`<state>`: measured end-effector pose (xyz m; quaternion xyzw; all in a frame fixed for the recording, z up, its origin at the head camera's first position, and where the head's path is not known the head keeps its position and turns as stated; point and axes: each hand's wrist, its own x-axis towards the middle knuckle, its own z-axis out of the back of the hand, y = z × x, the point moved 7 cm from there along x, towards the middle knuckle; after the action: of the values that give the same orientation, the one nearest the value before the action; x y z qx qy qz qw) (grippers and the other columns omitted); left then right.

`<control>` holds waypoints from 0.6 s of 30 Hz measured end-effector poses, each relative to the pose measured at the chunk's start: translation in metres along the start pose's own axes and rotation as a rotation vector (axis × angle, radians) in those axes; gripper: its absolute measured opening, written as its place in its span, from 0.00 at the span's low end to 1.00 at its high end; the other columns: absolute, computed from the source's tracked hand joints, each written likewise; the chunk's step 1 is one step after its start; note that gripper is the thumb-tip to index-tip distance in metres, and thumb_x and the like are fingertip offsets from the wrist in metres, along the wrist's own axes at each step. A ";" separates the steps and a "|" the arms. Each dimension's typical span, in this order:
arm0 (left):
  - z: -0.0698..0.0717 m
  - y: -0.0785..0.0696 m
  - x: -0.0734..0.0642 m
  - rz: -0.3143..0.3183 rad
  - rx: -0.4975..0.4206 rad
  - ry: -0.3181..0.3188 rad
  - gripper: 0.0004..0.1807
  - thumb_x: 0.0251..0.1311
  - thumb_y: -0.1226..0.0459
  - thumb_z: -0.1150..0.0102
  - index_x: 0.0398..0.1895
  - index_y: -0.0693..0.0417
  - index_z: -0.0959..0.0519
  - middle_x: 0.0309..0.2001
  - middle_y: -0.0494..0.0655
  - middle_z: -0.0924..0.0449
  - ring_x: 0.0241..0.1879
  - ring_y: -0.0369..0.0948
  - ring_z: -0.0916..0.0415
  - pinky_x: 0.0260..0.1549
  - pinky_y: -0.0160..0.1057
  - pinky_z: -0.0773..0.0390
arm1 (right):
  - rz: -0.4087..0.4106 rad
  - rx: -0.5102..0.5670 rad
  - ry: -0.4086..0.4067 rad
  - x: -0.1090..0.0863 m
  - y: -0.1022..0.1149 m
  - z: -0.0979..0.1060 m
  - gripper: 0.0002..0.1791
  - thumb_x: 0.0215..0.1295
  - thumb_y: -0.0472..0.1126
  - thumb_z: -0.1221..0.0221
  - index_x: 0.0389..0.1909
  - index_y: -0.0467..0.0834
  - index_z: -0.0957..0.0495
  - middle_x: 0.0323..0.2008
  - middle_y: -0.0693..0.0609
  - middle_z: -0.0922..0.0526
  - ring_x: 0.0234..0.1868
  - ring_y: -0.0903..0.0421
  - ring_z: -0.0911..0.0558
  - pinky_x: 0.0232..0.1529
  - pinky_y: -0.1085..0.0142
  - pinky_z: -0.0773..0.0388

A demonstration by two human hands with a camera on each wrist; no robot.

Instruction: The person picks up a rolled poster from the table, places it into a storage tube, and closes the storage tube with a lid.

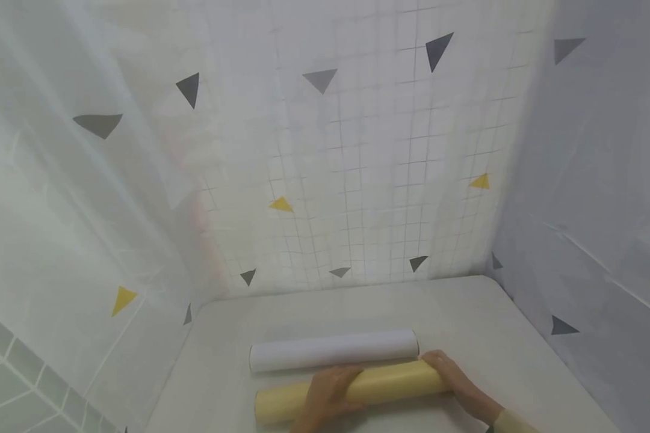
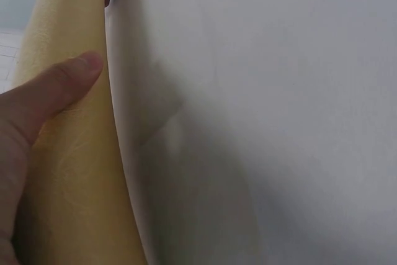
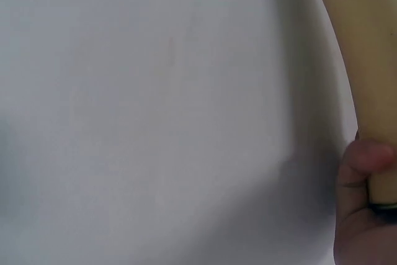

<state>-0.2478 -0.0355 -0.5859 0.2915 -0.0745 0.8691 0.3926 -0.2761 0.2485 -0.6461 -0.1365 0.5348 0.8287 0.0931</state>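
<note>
A long yellow roll (image 1: 392, 383) of thin sheet material lies crosswise near the front of the white tabletop, its right end slightly farther back. My left hand (image 1: 330, 392) grips it left of its middle, with the thumb (image 2: 68, 82) laid across its surface in the left wrist view. Around the right end curls my right hand (image 1: 457, 385); the right wrist view shows the thumb (image 3: 366, 156) close to the roll's dark end opening. Just behind, a white roll (image 1: 336, 350) of similar length lies nearly parallel, touched by neither hand.
The white table (image 1: 303, 313) has rounded back corners. Translucent sheeting (image 1: 374, 150) printed with grey and yellow triangles hangs behind it and along both sides. A tiled surface (image 1: 11, 373) shows at the lower left.
</note>
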 end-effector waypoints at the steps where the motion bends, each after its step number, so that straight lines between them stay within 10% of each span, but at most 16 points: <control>1: 0.000 -0.001 0.000 -0.004 0.001 -0.002 0.40 0.33 0.35 0.21 0.53 0.39 0.17 0.43 0.29 0.10 0.37 0.29 0.14 0.37 0.25 0.19 | -0.004 -0.001 -0.001 -0.002 -0.002 0.000 0.33 0.76 0.63 0.55 0.62 0.40 0.29 0.64 0.40 0.25 0.61 0.46 0.24 0.64 0.43 0.26; 7: 0.005 -0.006 -0.003 -0.027 0.001 -0.038 0.40 0.31 0.36 0.20 0.52 0.41 0.17 0.40 0.29 0.10 0.33 0.29 0.15 0.33 0.23 0.21 | 0.054 -0.001 0.039 -0.008 -0.011 0.001 0.37 0.65 0.59 0.36 0.66 0.40 0.33 0.52 0.45 0.20 0.46 0.55 0.22 0.43 0.66 0.25; 18: -0.005 -0.013 -0.009 0.015 -0.056 0.015 0.38 0.33 0.40 0.19 0.53 0.41 0.17 0.45 0.31 0.10 0.39 0.29 0.14 0.37 0.25 0.18 | 0.238 -0.214 0.088 -0.013 -0.017 0.008 0.41 0.56 0.54 0.27 0.65 0.39 0.31 0.61 0.40 0.21 0.50 0.58 0.21 0.51 0.63 0.24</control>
<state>-0.2358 -0.0301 -0.5966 0.2733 -0.0979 0.8717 0.3948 -0.2595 0.2623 -0.6531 -0.1174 0.4595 0.8792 -0.0443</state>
